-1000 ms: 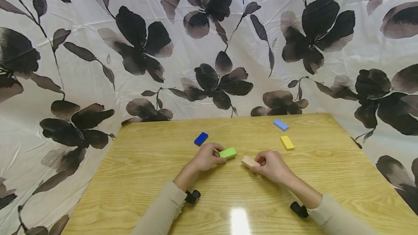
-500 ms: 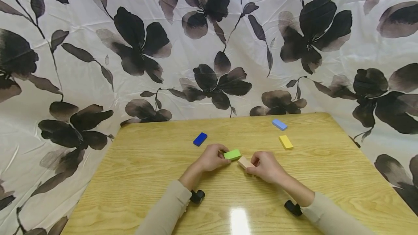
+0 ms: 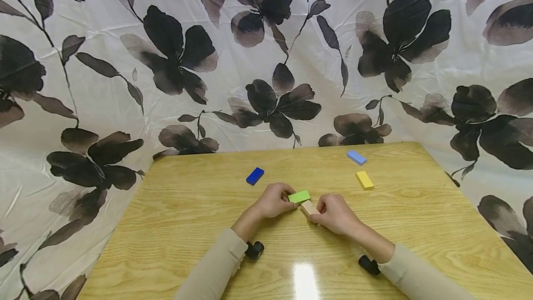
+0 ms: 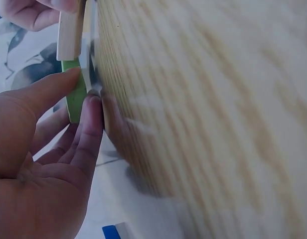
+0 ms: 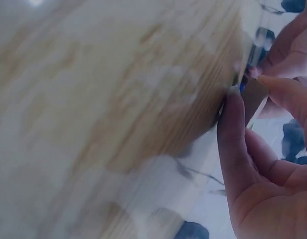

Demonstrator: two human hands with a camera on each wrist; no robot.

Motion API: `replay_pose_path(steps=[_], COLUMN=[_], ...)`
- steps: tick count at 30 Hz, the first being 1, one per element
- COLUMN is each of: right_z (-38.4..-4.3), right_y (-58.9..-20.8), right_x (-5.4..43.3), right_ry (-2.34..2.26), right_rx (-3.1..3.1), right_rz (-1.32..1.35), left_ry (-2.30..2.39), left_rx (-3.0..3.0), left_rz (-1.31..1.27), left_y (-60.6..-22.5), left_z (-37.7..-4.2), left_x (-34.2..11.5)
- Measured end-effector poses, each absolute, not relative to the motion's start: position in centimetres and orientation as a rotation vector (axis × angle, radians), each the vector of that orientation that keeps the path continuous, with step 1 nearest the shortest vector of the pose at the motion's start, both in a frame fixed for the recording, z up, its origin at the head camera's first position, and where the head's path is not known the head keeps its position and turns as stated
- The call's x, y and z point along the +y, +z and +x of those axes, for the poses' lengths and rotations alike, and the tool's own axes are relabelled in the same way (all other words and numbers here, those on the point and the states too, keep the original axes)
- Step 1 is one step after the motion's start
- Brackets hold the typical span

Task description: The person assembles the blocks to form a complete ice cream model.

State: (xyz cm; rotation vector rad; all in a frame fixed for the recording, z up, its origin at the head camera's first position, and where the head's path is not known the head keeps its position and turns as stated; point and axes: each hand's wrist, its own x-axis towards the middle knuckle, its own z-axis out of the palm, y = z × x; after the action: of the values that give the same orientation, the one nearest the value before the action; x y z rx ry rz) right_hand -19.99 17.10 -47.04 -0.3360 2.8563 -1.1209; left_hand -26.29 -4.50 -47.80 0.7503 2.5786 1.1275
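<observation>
My left hand [image 3: 275,200] pinches a bright green rectangular block [image 3: 300,196] by its left end, over the middle of the table. From the other side my right hand [image 3: 336,214] grips a pale wood-coloured block [image 3: 309,209] between thumb and fingers. The pale block's far end meets the near side of the green one in the head view. In the left wrist view the pale block [image 4: 70,37] overlaps the end of the green block [image 4: 75,102]. The right wrist view shows the pale block [image 5: 254,97] in the fingertips, its far part hidden.
A dark blue block [image 3: 255,176] lies behind my left hand. Toward the back right rest a yellow block [image 3: 364,180] and a light blue block [image 3: 356,157]. The wood-grain table [image 3: 187,226] ends at a flower-patterned cloth [image 3: 266,59] hanging behind it.
The green block has moved right in my left hand, and the pale block has moved left in my right hand. The gap between them has closed; the other blocks stayed put.
</observation>
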Motion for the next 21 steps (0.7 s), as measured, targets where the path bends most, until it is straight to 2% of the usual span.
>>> replay_pose_path(steps=[21], right_z=[-19.8], right_y=[-46.7], right_x=[15.8], right_ry=[-1.003], right_rx=[2.825], right_rz=[-0.292], left_ry=[1.037], left_rx=[2.572], left_rz=[0.785], left_y=[-47.8], left_z=[-26.9], left_x=[-4.0])
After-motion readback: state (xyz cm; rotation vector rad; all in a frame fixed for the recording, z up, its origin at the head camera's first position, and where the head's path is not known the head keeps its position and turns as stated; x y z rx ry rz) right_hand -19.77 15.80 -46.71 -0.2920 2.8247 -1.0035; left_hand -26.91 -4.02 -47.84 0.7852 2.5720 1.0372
